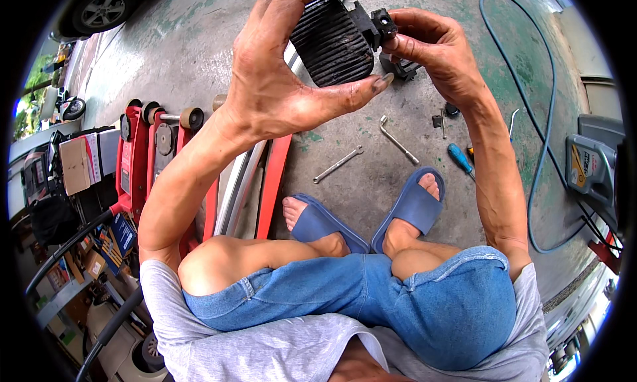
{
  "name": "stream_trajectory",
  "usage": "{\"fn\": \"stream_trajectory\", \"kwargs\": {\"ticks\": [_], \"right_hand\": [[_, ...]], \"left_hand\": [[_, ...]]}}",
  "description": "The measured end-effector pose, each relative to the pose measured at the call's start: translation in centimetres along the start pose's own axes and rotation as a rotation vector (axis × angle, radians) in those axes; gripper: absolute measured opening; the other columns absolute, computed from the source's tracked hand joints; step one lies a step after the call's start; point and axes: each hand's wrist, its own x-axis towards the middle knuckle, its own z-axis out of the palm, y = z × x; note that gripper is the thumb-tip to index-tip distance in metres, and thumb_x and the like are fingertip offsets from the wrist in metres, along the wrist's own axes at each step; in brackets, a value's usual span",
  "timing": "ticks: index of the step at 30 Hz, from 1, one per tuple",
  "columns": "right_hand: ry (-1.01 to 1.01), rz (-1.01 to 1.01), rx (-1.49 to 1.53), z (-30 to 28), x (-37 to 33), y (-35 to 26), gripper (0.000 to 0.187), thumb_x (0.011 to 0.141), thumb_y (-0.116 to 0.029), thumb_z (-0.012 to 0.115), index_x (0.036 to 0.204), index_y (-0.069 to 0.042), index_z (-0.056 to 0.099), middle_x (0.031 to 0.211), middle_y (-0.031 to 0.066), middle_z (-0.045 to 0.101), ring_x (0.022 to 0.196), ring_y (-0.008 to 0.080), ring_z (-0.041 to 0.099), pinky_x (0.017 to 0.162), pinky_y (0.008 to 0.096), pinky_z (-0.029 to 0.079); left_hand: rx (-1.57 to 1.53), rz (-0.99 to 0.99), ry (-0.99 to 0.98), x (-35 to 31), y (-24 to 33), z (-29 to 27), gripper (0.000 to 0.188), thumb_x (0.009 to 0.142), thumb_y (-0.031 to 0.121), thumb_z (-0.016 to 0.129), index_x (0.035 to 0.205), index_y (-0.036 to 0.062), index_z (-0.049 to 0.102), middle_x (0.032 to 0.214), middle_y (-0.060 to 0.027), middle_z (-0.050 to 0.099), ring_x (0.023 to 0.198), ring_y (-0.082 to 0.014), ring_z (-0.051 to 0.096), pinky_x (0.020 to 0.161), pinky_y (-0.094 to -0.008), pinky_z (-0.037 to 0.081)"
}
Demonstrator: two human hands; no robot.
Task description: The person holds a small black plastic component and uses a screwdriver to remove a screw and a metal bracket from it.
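Up at the top of the head view, my left hand (275, 83) is wrapped round a black ribbed part (332, 44), its thumb along the lower edge. The part has close parallel ridges and a dark, greasy look. My right hand (441, 54) pinches the small black end block (383, 25) that sticks out from the part's right side, between thumb and fingers. Just below those fingers shows another black piece (400, 68); whether it joins the held part I cannot tell. Both hands are above the floor, and the left fingertips are partly cut off by the frame's edge.
On the concrete floor lie a combination wrench (338, 164), an angled socket wrench (398, 140), a blue-handled screwdriver (459, 158) and a bolt (444, 125). Red floor jacks (133, 153) stand at left. A blue hose (552, 83) curves past a grey jug (590, 162) at right.
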Motion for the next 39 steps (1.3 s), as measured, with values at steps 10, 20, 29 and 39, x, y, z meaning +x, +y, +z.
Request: {"fn": "stream_trajectory", "kwargs": {"ticks": [10,20,29,39], "right_hand": [[-0.012,-0.011,-0.027,0.0,0.1,-0.1,0.041,0.087,-0.021,0.082,0.122,-0.004,0.071,0.108,0.0052,0.074,0.096,0.0134,0.069,0.089,0.0305,0.055],[-0.014,-0.012,-0.018,-0.2,0.0,0.3,0.04,0.087,-0.02,0.081,0.122,-0.005,0.071,0.107,0.005,0.074,0.096,0.0132,0.069,0.088,0.0306,0.055],[-0.01,-0.008,-0.027,-0.1,0.1,0.1,0.04,0.088,-0.02,0.081,0.123,-0.005,0.071,0.108,0.0046,0.074,0.096,0.0124,0.068,0.087,0.0294,0.054],[0.003,0.0,-0.043,-0.2,0.0,0.3,0.041,0.087,-0.021,0.082,0.122,-0.004,0.071,0.107,0.005,0.074,0.094,0.0127,0.068,0.085,0.0292,0.055]], "left_hand": [[0.059,0.14,-0.096,0.3,0.8,-1.4,0.102,0.07,0.035,0.093,0.149,-0.0017,0.039,0.139,-0.0209,0.052,0.131,-0.0304,0.051,0.112,-0.0417,0.042],[0.091,0.053,-0.168,0.4,0.0,-1.2,0.101,0.072,0.036,0.092,0.149,-0.0021,0.038,0.141,-0.0216,0.05,0.133,-0.0316,0.05,0.113,-0.0431,0.041],[-0.006,0.044,-0.078,0.5,1.2,-0.9,0.102,0.068,0.035,0.094,0.148,0.0009,0.042,0.139,-0.0189,0.051,0.128,-0.0285,0.054,0.109,-0.0406,0.045],[0.073,-0.076,-0.11,0.3,0.5,-0.4,0.098,0.067,0.036,0.093,0.146,0.0008,0.045,0.136,-0.0183,0.054,0.125,-0.0283,0.055,0.107,-0.0398,0.045]]}}
